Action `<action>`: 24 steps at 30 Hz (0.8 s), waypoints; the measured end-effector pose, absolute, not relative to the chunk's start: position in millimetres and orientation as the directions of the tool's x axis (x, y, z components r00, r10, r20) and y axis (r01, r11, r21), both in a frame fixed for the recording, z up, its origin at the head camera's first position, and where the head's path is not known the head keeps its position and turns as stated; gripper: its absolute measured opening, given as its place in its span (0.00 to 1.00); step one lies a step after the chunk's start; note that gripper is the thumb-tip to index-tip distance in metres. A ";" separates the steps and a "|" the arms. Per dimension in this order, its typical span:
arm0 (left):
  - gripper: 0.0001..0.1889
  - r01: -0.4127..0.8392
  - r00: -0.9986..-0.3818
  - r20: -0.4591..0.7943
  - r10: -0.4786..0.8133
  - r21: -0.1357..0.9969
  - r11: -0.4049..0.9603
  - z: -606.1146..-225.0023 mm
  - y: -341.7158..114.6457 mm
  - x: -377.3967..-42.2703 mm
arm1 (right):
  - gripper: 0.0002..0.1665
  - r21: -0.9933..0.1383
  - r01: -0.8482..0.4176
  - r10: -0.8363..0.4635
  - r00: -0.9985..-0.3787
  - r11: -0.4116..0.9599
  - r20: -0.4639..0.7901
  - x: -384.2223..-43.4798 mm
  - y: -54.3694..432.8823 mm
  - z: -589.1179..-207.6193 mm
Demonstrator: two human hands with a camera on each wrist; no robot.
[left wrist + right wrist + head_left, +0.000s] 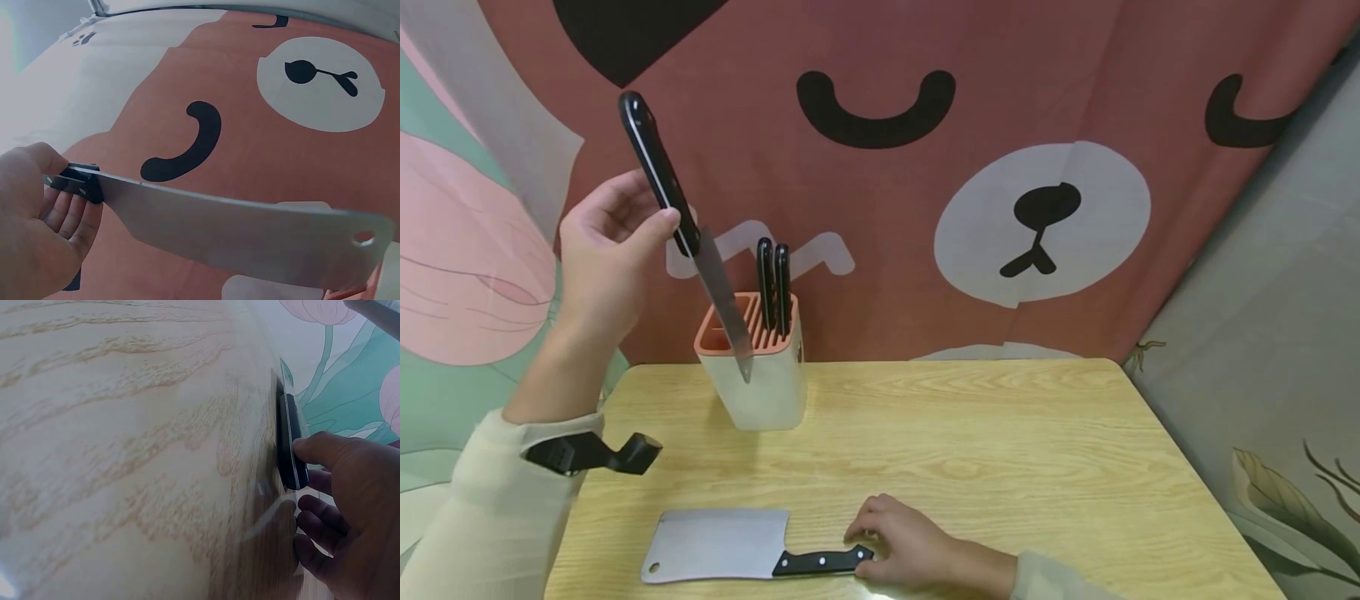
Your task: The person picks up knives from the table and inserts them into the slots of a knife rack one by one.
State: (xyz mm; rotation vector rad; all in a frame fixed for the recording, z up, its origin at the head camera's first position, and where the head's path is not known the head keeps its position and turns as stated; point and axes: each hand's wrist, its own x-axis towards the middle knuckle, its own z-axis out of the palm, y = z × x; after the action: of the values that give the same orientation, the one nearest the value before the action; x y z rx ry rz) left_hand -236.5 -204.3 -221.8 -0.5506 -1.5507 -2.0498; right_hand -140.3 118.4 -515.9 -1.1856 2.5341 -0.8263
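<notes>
Raised at the left, my left hand point(610, 233) pinches the black handle of a cleaver point(722, 292) between thumb and fingers. Its blade slants down to the right, nearly edge-on in the head view, and overlaps the front of the knife block point(763, 396). Seen from the left wrist, this blade point(250, 237) is broad, with a hole near its far corner. A second cleaver point(722, 542) lies flat at the table's front, blade to the left. With thumb and fingers my right hand point(910, 542) pinches its black handle point(289, 440) at the butt end.
The off-white block with an orange slotted top stands at the table's back left. Two black-handled knives point(773, 283) stand upright in its slots. Behind the wood-grain table point(1000, 467) hangs a printed curtain point(880, 208); another drape borders the right side.
</notes>
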 end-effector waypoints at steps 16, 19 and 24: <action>0.18 0.616 -0.785 0.591 -0.186 0.777 -0.131 -217.6 -202.8 -260.5 | 0.16 -0.577 -0.623 -0.757 -0.653 0.527 0.014 -140.4 116.0 -519.9; 0.19 0.610 -0.791 0.585 -0.179 0.780 -0.142 -218.8 -203.9 -264.5 | 0.16 -0.577 -0.622 -0.755 -0.655 0.529 0.014 -140.8 116.0 -520.3; 0.21 0.581 -0.812 0.560 -0.165 0.802 -0.136 -222.3 -207.7 -269.8 | 0.16 -0.584 -0.613 -0.755 -0.656 0.532 0.000 -141.5 115.9 -519.6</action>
State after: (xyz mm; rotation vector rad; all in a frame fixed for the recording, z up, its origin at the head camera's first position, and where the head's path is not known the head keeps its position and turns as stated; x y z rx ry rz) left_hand -269.8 -207.7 -222.3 -0.4662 -1.6469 -1.9936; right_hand -141.5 115.9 -519.6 -1.1492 2.5206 -0.8126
